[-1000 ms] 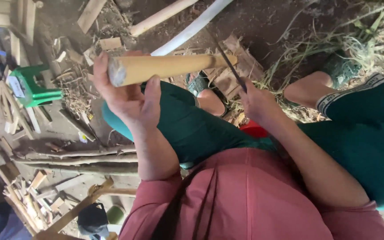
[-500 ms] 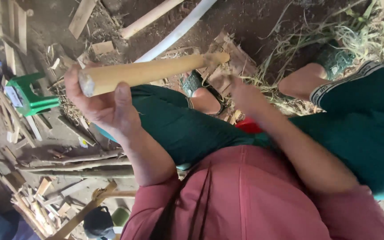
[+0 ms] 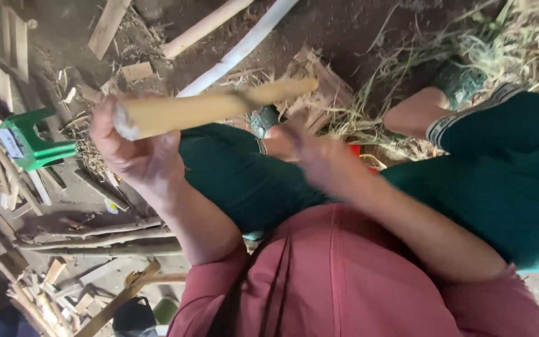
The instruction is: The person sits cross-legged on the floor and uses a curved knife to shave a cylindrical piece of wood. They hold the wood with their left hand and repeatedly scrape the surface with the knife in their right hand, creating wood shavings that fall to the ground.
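The left hand has its fingers clenched around the thick end of a pale bamboo stick, which runs from 9 o'clock toward 3 o'clock above the knees; the right hand is blurred, just below the stick's thin end, and I cannot tell whether its fingers grip anything; a green stool stands at 9 o'clock among wood scraps on the ground.
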